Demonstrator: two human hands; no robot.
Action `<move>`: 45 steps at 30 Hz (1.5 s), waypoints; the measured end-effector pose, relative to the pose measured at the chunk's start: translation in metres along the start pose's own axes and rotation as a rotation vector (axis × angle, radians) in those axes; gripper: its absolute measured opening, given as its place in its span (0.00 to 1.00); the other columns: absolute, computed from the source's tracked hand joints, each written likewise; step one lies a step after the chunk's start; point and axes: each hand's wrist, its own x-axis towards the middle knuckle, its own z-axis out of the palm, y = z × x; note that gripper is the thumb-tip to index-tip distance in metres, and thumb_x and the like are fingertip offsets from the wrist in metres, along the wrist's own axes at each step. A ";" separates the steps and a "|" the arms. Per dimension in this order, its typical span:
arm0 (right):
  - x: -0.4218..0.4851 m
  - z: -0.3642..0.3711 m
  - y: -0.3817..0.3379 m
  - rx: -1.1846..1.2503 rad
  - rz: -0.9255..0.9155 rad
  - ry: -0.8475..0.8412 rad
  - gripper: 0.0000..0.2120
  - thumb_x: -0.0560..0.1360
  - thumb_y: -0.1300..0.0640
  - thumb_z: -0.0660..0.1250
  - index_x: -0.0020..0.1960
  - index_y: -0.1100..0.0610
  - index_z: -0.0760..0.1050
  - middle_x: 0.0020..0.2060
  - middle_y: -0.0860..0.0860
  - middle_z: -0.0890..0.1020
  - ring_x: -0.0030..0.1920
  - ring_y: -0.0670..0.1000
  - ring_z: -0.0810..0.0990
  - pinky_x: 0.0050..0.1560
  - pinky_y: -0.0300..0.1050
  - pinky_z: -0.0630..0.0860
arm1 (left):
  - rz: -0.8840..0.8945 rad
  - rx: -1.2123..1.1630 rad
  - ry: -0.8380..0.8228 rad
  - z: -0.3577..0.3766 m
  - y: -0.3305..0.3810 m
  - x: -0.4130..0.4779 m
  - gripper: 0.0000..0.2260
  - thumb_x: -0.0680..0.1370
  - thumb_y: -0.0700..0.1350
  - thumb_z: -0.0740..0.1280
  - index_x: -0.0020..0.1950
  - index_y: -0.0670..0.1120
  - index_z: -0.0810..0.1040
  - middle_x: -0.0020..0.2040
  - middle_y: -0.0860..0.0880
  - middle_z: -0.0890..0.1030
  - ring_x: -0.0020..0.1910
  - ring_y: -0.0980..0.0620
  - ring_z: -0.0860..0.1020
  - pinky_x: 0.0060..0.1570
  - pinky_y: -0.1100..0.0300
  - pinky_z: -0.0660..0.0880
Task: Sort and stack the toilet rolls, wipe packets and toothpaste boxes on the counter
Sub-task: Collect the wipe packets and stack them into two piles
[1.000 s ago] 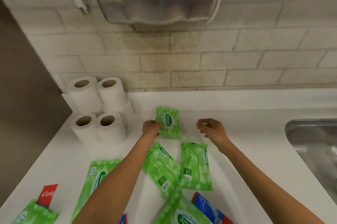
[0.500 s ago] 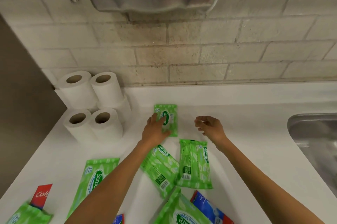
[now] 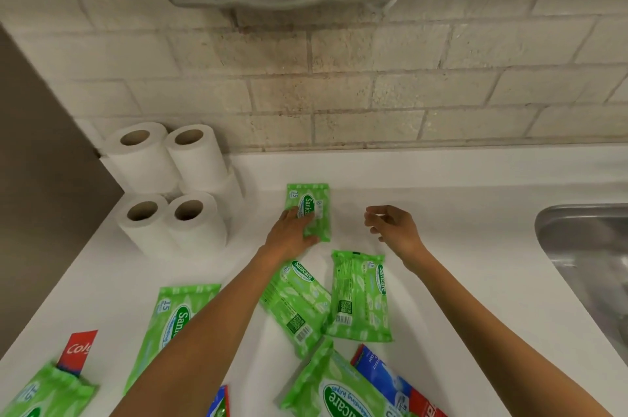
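The wipe packet (image 3: 311, 209) is down flat on the white counter (image 3: 458, 246) now, where 1 second ago it was held tilted up off the surface. The left hand (image 3: 292, 238) has gone from pinching its edge to lying spread on its near left corner, fingers flat, pressing rather than gripping. The right hand (image 3: 394, 226) hangs just off the counter to the packet's right, fingers loosely curled, holding nothing, about where it was before.

Toilet rolls (image 3: 170, 189) stand stacked in the back left corner against the brick wall (image 3: 373, 93), well left of the placed packet. 2 more green packets (image 3: 326, 301) overlap just behind the wrists, another (image 3: 166, 321) lies under the left forearm, and toothpaste boxes (image 3: 390, 382) poke out at the near edge.

Open counter runs from the right hand to the steel sink (image 3: 591, 253) on the right, and bare strip lies between packet and wall.
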 end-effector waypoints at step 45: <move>-0.163 0.142 -0.016 -0.003 0.069 -0.395 0.13 0.75 0.61 0.67 0.58 0.63 0.75 0.41 0.54 0.80 0.32 0.46 0.77 0.35 0.35 0.72 | -0.793 -0.560 0.280 0.005 -0.105 -0.228 0.35 0.67 0.51 0.76 0.65 0.37 0.66 0.64 0.39 0.72 0.62 0.41 0.73 0.58 0.51 0.72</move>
